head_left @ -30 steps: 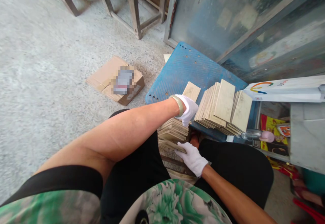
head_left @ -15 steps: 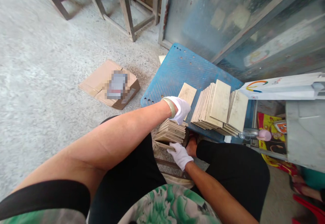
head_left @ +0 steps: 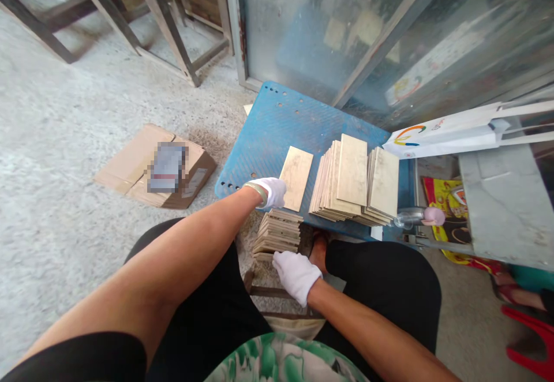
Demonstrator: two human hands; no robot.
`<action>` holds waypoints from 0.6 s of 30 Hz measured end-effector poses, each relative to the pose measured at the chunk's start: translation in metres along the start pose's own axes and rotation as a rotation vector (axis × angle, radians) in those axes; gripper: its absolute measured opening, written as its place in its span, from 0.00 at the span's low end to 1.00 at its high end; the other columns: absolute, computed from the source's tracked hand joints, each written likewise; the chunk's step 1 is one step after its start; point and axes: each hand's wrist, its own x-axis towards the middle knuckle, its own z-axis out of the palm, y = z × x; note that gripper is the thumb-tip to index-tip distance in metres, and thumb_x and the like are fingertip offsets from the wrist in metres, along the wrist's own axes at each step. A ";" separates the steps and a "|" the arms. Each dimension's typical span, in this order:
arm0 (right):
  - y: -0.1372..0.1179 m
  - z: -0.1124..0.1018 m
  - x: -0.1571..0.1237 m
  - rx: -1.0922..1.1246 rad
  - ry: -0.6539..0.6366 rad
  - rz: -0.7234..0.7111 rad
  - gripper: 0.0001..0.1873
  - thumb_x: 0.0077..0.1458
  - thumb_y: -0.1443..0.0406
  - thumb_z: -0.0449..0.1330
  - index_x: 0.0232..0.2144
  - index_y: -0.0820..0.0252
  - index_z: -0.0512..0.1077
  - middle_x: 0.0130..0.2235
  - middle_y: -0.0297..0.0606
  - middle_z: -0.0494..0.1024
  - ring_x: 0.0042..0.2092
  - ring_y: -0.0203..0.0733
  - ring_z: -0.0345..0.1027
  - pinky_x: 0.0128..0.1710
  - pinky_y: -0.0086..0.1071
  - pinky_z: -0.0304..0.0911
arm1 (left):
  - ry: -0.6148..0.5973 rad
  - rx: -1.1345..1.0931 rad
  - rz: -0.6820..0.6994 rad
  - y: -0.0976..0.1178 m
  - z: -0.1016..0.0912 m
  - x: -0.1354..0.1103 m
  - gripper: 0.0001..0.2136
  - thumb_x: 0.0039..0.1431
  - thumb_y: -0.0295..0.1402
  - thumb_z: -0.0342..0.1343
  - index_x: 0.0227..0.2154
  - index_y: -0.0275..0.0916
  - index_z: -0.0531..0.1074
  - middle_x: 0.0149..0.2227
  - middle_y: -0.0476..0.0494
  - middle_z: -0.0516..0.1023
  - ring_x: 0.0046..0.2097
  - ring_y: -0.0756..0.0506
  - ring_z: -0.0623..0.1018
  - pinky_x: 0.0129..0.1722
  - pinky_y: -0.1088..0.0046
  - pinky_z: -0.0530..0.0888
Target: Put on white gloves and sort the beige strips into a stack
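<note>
Both my hands wear white gloves. My left hand [head_left: 270, 191] reaches forward, its fingers curled at the near left corner of a single beige tile [head_left: 296, 177] that lies flat on the blue board [head_left: 268, 134]. Between my knees stands a low stack of tiles [head_left: 277, 232]. Against its near end my right hand [head_left: 296, 275] presses with closed fingers. A fanned pile of tiles [head_left: 355, 180] leans on the blue board to the right of the single tile.
A flattened cardboard box [head_left: 151, 168] lies on the concrete floor to the left. Glass panels in a metal frame [head_left: 329, 36] rise behind the board. A white bag [head_left: 454, 128] and a grey slab [head_left: 497, 197] are at right. Wooden frames [head_left: 164, 24] stand at the back left.
My left hand has brought the single tile down flat onto the blue board. My right hand has slid closer to the near end of the stack. The view has swung right.
</note>
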 end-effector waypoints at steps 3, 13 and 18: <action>0.007 -0.028 0.010 0.055 0.076 -0.078 0.14 0.63 0.63 0.48 0.36 0.57 0.73 0.37 0.42 0.78 0.39 0.45 0.73 0.40 0.34 0.63 | 0.027 -0.055 -0.032 -0.007 0.006 0.022 0.21 0.56 0.34 0.53 0.51 0.30 0.71 0.51 0.30 0.73 0.52 0.36 0.73 0.50 0.67 0.69; 0.080 -0.082 0.118 0.508 0.319 0.456 0.15 0.56 0.62 0.53 0.42 0.64 0.73 0.44 0.47 0.77 0.47 0.49 0.69 0.45 0.33 0.61 | 0.053 -0.171 -0.155 -0.013 0.014 0.069 0.22 0.58 0.37 0.50 0.53 0.29 0.68 0.53 0.31 0.72 0.54 0.40 0.73 0.49 0.73 0.70; 0.085 -0.063 0.141 0.602 0.369 0.514 0.15 0.55 0.62 0.53 0.42 0.61 0.72 0.44 0.43 0.77 0.46 0.45 0.70 0.42 0.31 0.61 | 0.044 -0.213 -0.190 -0.010 0.016 0.079 0.21 0.58 0.36 0.51 0.51 0.29 0.70 0.49 0.32 0.75 0.50 0.40 0.75 0.45 0.74 0.72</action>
